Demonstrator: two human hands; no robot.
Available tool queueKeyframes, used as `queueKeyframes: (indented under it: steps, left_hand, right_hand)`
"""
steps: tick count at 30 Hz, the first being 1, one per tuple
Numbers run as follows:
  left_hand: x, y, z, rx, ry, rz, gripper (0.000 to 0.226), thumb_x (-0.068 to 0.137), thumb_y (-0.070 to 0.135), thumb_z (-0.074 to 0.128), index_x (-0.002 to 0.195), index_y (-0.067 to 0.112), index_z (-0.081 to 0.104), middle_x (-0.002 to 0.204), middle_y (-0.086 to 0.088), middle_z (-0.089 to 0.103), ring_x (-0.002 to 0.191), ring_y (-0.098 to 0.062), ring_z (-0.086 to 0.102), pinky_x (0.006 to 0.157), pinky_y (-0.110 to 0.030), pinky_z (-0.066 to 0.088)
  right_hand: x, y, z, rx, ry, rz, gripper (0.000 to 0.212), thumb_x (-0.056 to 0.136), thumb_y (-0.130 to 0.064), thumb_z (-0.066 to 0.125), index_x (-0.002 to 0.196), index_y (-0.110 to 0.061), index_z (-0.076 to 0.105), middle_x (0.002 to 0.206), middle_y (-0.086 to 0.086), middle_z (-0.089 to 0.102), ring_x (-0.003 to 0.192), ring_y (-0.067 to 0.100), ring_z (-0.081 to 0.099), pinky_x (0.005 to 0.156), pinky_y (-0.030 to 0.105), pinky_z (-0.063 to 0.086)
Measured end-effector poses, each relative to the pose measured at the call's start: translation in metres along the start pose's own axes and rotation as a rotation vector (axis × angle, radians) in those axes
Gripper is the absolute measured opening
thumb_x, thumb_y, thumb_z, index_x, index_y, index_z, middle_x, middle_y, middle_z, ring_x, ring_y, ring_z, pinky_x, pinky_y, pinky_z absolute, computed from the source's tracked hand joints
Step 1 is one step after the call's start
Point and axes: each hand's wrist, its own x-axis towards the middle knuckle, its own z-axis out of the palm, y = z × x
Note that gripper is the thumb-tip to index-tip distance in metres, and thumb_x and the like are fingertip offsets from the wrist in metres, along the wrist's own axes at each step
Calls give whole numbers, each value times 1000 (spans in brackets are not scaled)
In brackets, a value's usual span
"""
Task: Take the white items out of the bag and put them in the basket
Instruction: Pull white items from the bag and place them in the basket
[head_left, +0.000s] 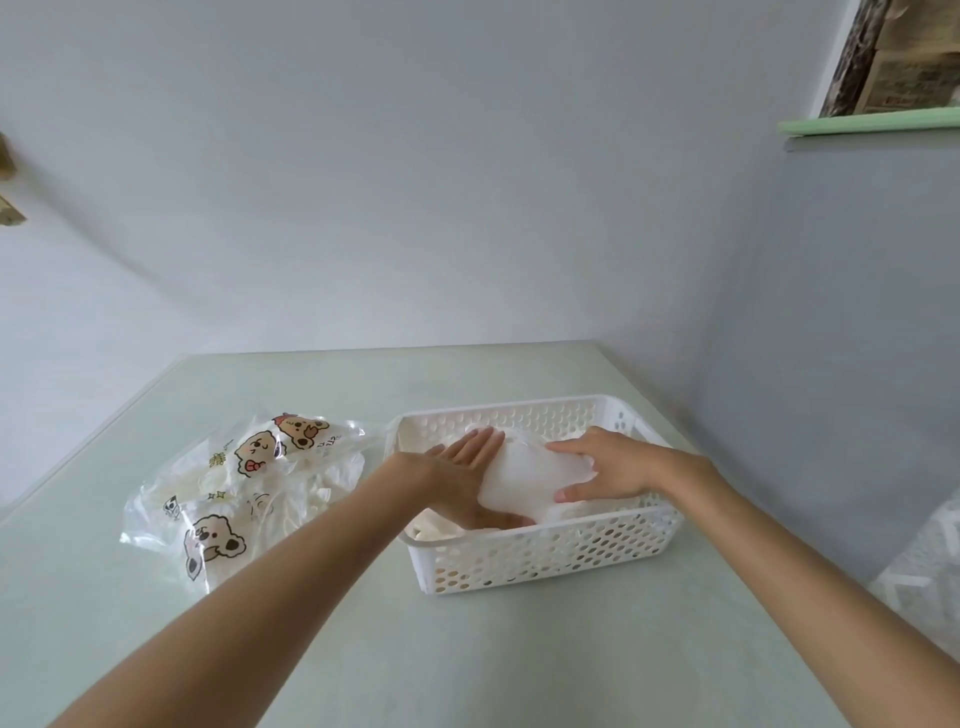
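Observation:
A white perforated plastic basket stands on the pale green table. Inside it lies a soft white item, with other white pieces under it. My left hand lies on the item's left side, fingers straight along it and thumb below its near edge. My right hand holds the item's right end, thumb on the near side and fingers over the far side. To the left lies a clear plastic bag printed with cartoon bears, crumpled, with white items still visible inside.
The table ends at a grey wall behind and drops off at the right edge close to the basket. A green shelf with boxes hangs high at the right. Something pale and patterned lies low at the far right.

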Motion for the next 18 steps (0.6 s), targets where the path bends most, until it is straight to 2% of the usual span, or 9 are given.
queueKeyframes:
  steps: [3, 6, 10, 11, 12, 13, 14, 16, 18]
  left_hand:
    - [7, -1, 4, 24, -33, -27, 107, 85, 74, 39, 148, 16, -25, 156, 3, -29, 144, -10, -24, 120, -38, -6]
    - [7, 3, 4, 49, -43, -34, 105, 86, 72, 39, 149, 17, -23, 157, 3, -27, 144, -11, -23, 120, -39, -5]
    - [-1, -3, -12, -98, -40, -30, 114, 76, 80, 47, 151, 24, -17, 158, 11, -21, 147, -12, -15, 120, -46, 3]
    - [-4, -6, -17, -115, -48, -26, 115, 73, 82, 47, 151, 26, -16, 158, 13, -21, 147, -12, -14, 120, -49, 3]
    - [-7, -8, -20, -110, -59, -30, 116, 71, 84, 47, 151, 27, -16, 158, 13, -21, 147, -12, -15, 120, -50, 3]
    - [-10, -8, -22, -89, -68, -41, 116, 71, 84, 46, 151, 28, -16, 158, 13, -21, 147, -12, -15, 120, -50, 2]
    - [-12, -9, -22, -60, -73, -56, 115, 72, 83, 46, 151, 27, -17, 158, 11, -21, 147, -13, -15, 120, -49, 2]
    - [-13, -5, -18, -2, -70, -74, 112, 76, 80, 45, 151, 26, -18, 159, 8, -20, 147, -13, -15, 120, -49, 2]
    - [-14, -2, -11, -4, -42, -60, 109, 80, 77, 45, 151, 23, -17, 160, 5, -19, 147, -15, -14, 120, -47, 2]
  right_hand:
    - [2, -1, 2, -38, -42, 26, 86, 82, -57, 64, 151, -31, 20, 151, 7, 23, 137, 27, 32, 113, 41, 29]
    - [0, -9, 1, -35, -61, -3, 76, 87, -45, 64, 150, -27, 25, 145, 8, 29, 136, 26, 31, 112, 41, 29]
    - [-6, -2, -13, 67, -43, 28, 83, 82, -40, 72, 149, -32, 25, 156, -3, 23, 138, 21, 34, 111, 36, 32]
    - [-10, 1, -18, 117, -22, 28, 81, 81, -34, 74, 148, -35, 28, 156, -6, 22, 137, 19, 35, 105, 30, 39]
    - [-14, 4, -22, 157, 8, 26, 78, 81, -27, 75, 146, -35, 33, 155, -6, 24, 135, 18, 38, 90, 19, 44]
    - [-17, 6, -24, 180, 49, 20, 73, 82, -20, 75, 144, -34, 39, 153, -5, 28, 133, 17, 41, 73, 10, 44]
    - [-18, 7, -23, 190, 97, 17, 70, 82, -14, 74, 141, -33, 43, 151, -3, 32, 130, 18, 44, 63, 8, 41]
    - [-17, 5, -17, 194, 149, 34, 66, 81, -8, 73, 139, -29, 48, 147, 1, 39, 126, 19, 47, 76, 16, 42]
    - [-14, 5, -6, 195, 115, 61, 65, 80, -8, 73, 137, -28, 49, 143, 2, 44, 123, 20, 49, 89, 26, 40]
